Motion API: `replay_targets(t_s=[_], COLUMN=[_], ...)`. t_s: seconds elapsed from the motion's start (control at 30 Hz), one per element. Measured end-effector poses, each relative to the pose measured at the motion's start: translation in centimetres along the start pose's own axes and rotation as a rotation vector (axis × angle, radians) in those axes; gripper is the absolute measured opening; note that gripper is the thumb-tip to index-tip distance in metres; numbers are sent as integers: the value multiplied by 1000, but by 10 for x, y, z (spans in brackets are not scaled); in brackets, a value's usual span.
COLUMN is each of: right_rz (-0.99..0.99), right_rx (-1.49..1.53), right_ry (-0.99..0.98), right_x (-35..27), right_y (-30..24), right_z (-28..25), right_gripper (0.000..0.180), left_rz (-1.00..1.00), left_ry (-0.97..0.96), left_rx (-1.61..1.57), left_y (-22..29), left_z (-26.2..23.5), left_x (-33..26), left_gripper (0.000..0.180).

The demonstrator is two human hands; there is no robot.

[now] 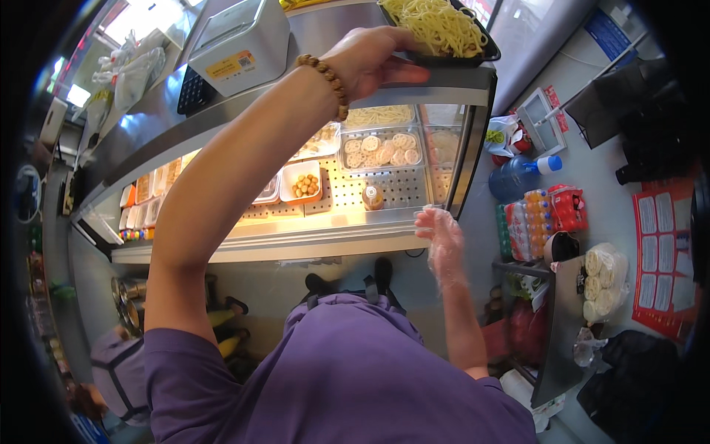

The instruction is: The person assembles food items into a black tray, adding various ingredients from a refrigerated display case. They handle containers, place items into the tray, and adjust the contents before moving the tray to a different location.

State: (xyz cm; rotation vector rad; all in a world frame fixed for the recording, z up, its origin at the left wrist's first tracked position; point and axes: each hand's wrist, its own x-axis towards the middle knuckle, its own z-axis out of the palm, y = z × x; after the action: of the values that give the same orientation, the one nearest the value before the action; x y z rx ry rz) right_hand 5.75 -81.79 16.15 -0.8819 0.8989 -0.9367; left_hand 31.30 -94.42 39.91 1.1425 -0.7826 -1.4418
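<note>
My left hand (373,59), with a beaded bracelet (325,83) on its wrist, reaches up to the top of a lit glass display case (296,248). Its fingers grip the near-left edge of a black tray (484,56) heaped with yellow noodles (436,26). My right hand (444,235) wears a clear plastic glove. It is beside the case's lower right corner, fingers apart and holding nothing. Inside the case are a container of lotus root slices (381,150), an orange-and-white bowl of small round balls (302,183), a container of pale noodles (379,116) and a small jar (372,196).
A white box-shaped device (248,48) stands on the case top at left. On the floor to the right are a large blue water bottle (518,177) and packs of drink bottles (536,218). A dark shelf (558,325) stands near my right elbow. Plastic bags (133,66) hang at far left.
</note>
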Motion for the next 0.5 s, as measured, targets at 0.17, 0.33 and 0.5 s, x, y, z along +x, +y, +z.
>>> replay_targets(t_s=[0.17, 0.33, 0.5], right_rz=[75, 25, -125], right_rx=[-124, -758, -1363], right_ry=[-112, -30, -10], right_x=[91, 247, 319], right_y=[38, 148, 211], right_z=[10, 13, 28], right_gripper=[30, 39, 42], left_rz=[45, 128, 145], left_ry=[-55, -42, -8], left_rx=[-231, -265, -243], left_y=[3, -1, 2], left_z=[-7, -31, -62], left_x=[-25, -52, -73], left_gripper=[28, 15, 33])
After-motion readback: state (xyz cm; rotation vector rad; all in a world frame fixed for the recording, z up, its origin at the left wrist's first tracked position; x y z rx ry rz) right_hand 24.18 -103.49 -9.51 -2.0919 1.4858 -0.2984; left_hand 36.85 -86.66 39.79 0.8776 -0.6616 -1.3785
